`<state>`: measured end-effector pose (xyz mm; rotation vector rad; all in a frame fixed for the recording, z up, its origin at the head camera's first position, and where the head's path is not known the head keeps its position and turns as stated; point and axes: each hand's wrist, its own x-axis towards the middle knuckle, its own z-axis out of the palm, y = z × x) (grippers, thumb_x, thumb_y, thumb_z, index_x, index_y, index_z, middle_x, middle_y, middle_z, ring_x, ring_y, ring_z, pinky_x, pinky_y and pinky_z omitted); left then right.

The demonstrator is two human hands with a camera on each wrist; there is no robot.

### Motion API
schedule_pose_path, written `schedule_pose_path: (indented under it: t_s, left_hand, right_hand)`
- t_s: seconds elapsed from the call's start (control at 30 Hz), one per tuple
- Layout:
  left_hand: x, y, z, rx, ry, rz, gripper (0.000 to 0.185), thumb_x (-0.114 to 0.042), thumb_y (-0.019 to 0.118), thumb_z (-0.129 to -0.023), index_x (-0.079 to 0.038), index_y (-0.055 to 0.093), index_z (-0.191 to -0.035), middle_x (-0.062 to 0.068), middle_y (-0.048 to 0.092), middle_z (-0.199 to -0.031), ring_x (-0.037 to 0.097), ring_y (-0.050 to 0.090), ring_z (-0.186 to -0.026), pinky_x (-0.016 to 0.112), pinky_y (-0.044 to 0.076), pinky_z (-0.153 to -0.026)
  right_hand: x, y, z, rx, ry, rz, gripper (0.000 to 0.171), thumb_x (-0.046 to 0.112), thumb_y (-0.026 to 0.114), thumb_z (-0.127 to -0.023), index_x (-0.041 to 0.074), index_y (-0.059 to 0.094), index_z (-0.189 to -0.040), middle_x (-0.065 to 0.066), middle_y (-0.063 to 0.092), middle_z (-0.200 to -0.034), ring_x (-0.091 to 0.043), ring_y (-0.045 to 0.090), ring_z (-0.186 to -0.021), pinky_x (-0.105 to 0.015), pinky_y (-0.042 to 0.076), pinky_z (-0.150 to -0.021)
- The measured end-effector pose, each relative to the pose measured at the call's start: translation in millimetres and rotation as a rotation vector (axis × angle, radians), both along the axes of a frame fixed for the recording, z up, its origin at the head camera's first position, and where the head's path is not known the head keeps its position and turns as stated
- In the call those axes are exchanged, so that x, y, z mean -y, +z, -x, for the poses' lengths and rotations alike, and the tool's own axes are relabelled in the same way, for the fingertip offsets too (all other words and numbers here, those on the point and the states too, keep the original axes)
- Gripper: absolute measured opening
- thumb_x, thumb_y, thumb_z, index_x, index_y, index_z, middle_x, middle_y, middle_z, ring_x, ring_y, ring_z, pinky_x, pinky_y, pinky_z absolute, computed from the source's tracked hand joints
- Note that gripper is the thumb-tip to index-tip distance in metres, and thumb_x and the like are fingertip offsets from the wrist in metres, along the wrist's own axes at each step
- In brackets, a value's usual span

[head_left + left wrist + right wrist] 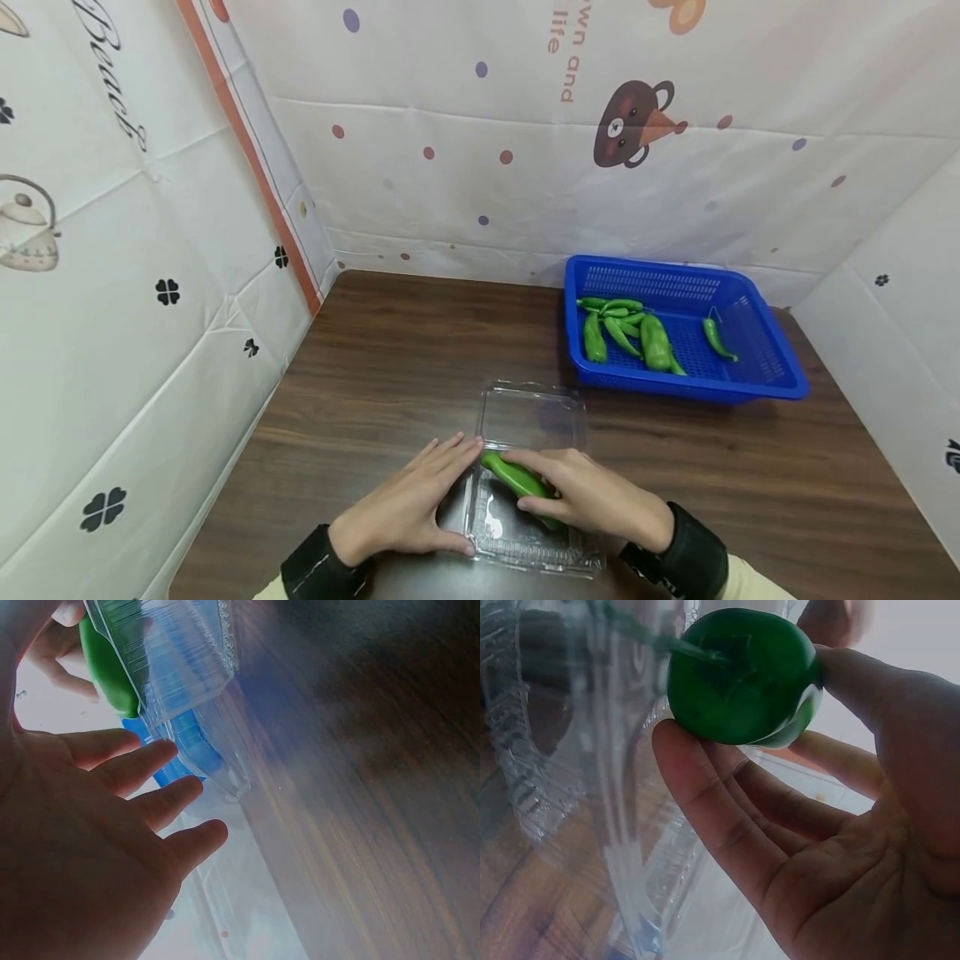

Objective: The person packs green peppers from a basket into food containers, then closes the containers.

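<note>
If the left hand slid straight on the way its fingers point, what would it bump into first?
Most likely the clear plastic box: the left hand lies flat beside it, fingertips nearly at its edge, close to the green pepper.

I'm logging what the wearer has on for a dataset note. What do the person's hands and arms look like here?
Both hands are bare: no gloves or rings show. The left hand and the right hand each end in a black wrist band, the left one with a thin pale line across it. Behind the bands are pale cream sleeves.
</note>
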<state>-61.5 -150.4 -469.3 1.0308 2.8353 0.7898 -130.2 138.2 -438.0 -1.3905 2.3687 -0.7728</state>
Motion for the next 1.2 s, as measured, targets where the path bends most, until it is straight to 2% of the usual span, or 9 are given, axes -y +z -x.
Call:
schedule_pose_path:
  t_s: [0.2,0.4,0.8,1.07,1.2]
  left_hand:
    - [-0.1,-1.4,0.8,-0.007,-0.002,0.007,0.117,-0.071,0.074,-0.079,-0.003,0.026,-0.162,0.015,0.032,-0.165,0.039,0.028,-0.152,0.063,0.026,-0.120]
    - [-0.4,-1.1,1.9,0.017,0.004,0.013,0.117,-0.070,0.075,-0.079,-0.004,0.026,-0.162,0.013,0.029,-0.167,0.038,0.025,-0.153,0.061,0.023,-0.121]
    - [-0.3,-3.1,1.8,0.024,0.006,0.002,0.114,-0.073,0.071,-0.080,-0.004,0.029,-0.162,0.012,0.028,-0.167,0.038,0.025,-0.153,0.062,0.023,-0.121]
    - [-0.5,-3.2,1.3,0.017,0.007,-0.001,0.114,-0.072,0.072,-0.080,-0.004,0.030,-0.161,0.012,0.029,-0.167,0.038,0.025,-0.153,0.062,0.023,-0.121]
    - [-0.7,-4.6,0.7,0.005,0.006,0.000,0.113,-0.071,0.073,-0.080,-0.003,0.031,-0.161,0.013,0.029,-0.167,0.039,0.026,-0.153,0.062,0.024,-0.120]
  right_hand:
    - [1.6,-4.8,0.3,0.009,-0.002,-0.006,0.056,0.030,0.067,-0.102,0.013,0.051,-0.152,-0.004,0.069,-0.124,-0.001,0.059,-0.086,-0.024,0.054,-0.075]
    - [2.2,-8.1,0.8,0.025,-0.003,-0.002,0.055,0.031,0.067,-0.101,0.012,0.051,-0.151,-0.001,0.070,-0.116,0.001,0.057,-0.080,-0.022,0.053,-0.071]
    - [1.9,-12.0,-0.3,0.012,0.002,-0.011,0.055,0.031,0.067,-0.102,0.012,0.051,-0.150,0.002,0.070,-0.110,0.002,0.056,-0.079,-0.022,0.051,-0.071]
    - [2.9,-12.9,0.6,0.076,-0.006,-0.038,0.054,0.031,0.067,-0.102,0.014,0.051,-0.151,0.007,0.068,-0.104,0.003,0.055,-0.074,-0.020,0.048,-0.068]
    - [3.6,-14.1,0.8,0.086,-0.011,-0.060,0.055,0.032,0.067,-0.102,0.015,0.051,-0.151,0.005,0.069,-0.110,0.003,0.056,-0.078,-0.021,0.049,-0.070]
